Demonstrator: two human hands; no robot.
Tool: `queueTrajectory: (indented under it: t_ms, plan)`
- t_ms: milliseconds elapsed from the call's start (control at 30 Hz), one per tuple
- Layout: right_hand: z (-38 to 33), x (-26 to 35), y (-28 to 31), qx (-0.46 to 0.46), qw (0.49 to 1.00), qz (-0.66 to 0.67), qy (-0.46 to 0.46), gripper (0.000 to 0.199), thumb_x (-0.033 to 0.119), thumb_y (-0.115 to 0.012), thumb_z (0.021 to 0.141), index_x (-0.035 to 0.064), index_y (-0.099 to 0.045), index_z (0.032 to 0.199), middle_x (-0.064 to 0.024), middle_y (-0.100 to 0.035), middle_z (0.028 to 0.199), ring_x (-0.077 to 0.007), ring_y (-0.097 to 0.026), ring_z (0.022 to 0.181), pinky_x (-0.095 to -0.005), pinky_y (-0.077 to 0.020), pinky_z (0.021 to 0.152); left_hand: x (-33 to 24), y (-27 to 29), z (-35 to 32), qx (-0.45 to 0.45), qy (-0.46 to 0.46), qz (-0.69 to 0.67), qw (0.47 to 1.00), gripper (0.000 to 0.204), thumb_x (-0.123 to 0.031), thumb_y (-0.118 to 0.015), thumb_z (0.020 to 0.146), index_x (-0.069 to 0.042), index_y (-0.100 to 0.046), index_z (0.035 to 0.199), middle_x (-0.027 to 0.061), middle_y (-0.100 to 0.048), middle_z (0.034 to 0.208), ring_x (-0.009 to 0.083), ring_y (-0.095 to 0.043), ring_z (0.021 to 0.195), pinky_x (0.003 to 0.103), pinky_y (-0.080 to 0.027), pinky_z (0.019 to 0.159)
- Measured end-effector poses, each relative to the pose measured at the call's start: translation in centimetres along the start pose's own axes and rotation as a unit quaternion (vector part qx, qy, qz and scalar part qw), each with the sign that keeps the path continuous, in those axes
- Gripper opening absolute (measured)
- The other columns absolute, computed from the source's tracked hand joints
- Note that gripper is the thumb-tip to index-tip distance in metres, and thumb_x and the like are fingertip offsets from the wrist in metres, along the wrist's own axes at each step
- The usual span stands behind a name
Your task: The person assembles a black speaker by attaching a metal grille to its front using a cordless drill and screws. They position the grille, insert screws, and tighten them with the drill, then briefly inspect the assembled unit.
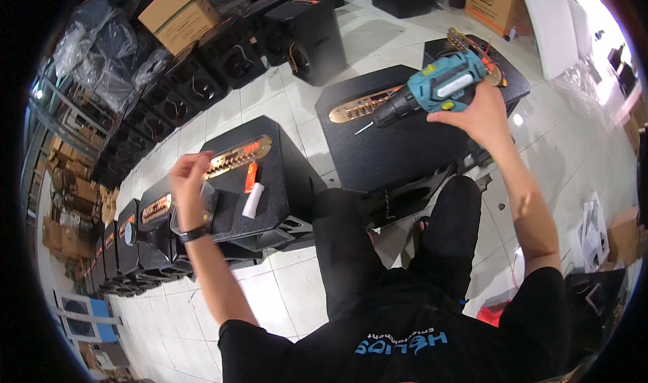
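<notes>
My right hand [478, 116] is wrapped round a teal and black cordless drill [442, 86], its thin bit pointing down and left. Under the bit stands a black speaker cabinet [398, 153] with a gold connector plate [351, 110] on top; the bit looks apart from the plate. My left hand [189, 174], slightly blurred, has its fingers drawn together over a clear plastic container [208, 201]; whatever they pinch is too small to see. Beside it, another black cabinet [283, 174] carries a gold plate [239, 157] and an orange tube with a white cap [253, 201].
A third cabinet [516, 79] with a gold plate stands at the far right. Rows of black cabinets [233, 59] line the left and back, with a cardboard box [179, 18] on top. White floor tiles [270, 295] show between them. A white panel [547, 32] leans at upper right.
</notes>
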State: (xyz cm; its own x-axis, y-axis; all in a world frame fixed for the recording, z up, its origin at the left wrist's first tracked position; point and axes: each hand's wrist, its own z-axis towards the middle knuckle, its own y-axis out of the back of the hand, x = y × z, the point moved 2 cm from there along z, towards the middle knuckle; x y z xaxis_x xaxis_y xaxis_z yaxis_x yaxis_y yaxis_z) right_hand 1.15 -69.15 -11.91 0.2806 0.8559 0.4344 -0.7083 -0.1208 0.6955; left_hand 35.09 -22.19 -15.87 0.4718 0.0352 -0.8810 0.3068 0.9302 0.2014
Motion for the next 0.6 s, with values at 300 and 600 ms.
queueTrajectory:
  t_ms: [300,600]
  plan:
    - [-2.5,3.1,-2.0,0.013,0.978,0.197,-0.072,0.061,0.036,-0.1,0.065,0.0018,-0.071,0.107,-0.0099,-0.076,0.105,-0.0193,-0.072,0.097,-0.0338,-0.0544,0.091,-2.7,-21.0,-8.7,0.04,0.103,-0.447,0.888,0.016,-0.011,-0.067,0.102,0.001,-0.069,0.112,0.0177,-0.073,0.113,0.023,-0.073,0.1,0.034,-0.06,0.09]
    - [-2.8,3.2,-2.2,0.032,0.974,0.206,-0.086,0.058,0.031,-0.099,0.067,0.0008,-0.071,0.107,-0.0087,-0.076,0.103,-0.0179,-0.071,0.095,-0.0333,-0.0545,0.09,-4.0,-24.2,-9.4,0.016,0.138,-0.481,0.865,0.023,-0.017,-0.071,0.1,-0.003,-0.069,0.118,0.0131,-0.073,0.109,0.0194,-0.071,0.098,0.033,-0.061,0.087]
